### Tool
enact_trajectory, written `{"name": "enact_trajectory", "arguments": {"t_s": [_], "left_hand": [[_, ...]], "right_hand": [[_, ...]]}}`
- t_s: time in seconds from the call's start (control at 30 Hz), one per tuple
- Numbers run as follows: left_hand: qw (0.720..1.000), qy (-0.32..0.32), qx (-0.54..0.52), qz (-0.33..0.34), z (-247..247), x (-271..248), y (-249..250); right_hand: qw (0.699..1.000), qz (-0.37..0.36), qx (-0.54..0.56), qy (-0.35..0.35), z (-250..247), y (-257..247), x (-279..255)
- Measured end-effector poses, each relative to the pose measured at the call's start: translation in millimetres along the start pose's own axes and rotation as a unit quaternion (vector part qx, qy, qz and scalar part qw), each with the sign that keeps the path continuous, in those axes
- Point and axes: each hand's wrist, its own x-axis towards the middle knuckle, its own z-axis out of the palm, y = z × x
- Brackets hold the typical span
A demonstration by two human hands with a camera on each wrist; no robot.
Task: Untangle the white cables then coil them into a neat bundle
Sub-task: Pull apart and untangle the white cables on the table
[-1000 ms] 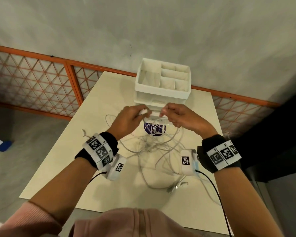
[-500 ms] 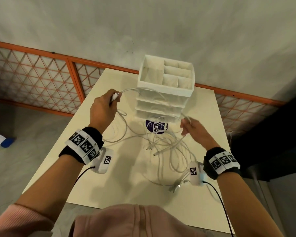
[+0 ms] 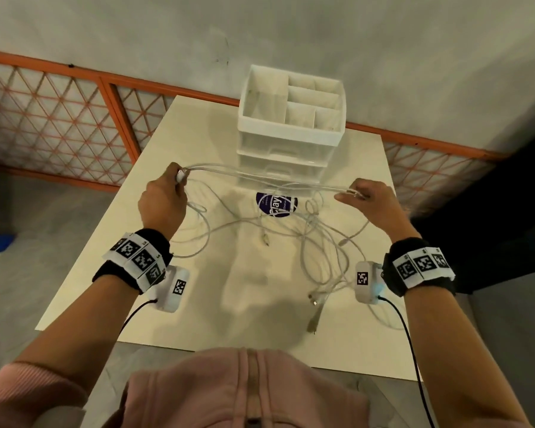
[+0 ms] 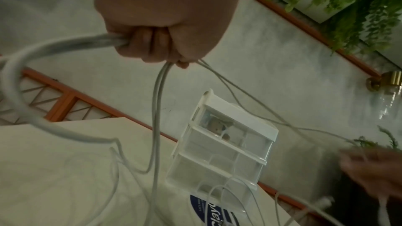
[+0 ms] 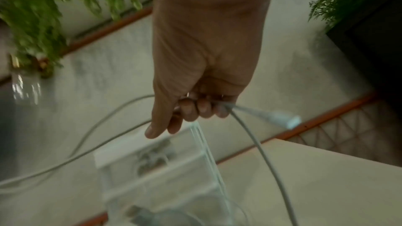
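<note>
Left grip: the left hand (image 3: 162,205) is a closed fist round several strands of the white cables (image 3: 291,230); in the left wrist view the curled fingers (image 4: 150,40) clamp strands that leave the fist on both sides.
Right grip: the right hand (image 3: 372,203) has its fingers curled over cable strands; in the right wrist view the fingertips (image 5: 195,109) pin the strands against the palm, and a white plug end (image 5: 289,121) sticks out just past the little-finger side. The picture is blurred, so the number of strands held cannot be told.
Span between grips: two or three strands run nearly straight from one fist to the other, raised above the table (image 3: 198,134).
Slack below grips: the other strands hang down from both fists and lie in loose, crossing loops on the table, most of them under and just inward of the right hand; several connector ends (image 3: 314,299) lie on the near side of that heap.
Beyond the span: a white drawer organiser (image 3: 291,125) stands upright on the far side of the stretched strands, with open compartments on top and clear drawers below.
Under the span: a round dark-blue label (image 3: 277,205) lies flat on the table, between the two hands, crossed by cable loops.
Wrists: both carry black bands with printed square markers.
</note>
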Motion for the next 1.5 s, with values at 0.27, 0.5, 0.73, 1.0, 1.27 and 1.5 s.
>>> {"name": "enact_trajectory", "arguments": {"t_s": [0.27,0.5,0.73,1.0,1.27,1.5], "left_hand": [[0.995,0.025,-0.031,-0.093,2,-5,3],[0.991,0.05,-0.102,-0.074,1,-7,7],[0.985,0.029,-0.129,-0.11,-5,-16,19],[0.954,-0.286,0.083,0.012,-4,-31,8],[0.893,-0.399,0.199,0.048,2,-46,-5],[0.884,-0.414,0.208,0.07,-2,-56,-7]], "right_hand": [[0.985,0.129,-0.036,-0.111,41,43,-45],[0.993,0.084,0.08,0.031,16,-1,-45],[0.988,0.052,0.145,0.012,-5,-20,-33],[0.889,0.157,-0.1,-0.418,43,21,-71],[0.865,0.204,-0.188,-0.419,81,32,-87],[0.943,-0.011,-0.142,-0.299,137,-6,-69]]}}
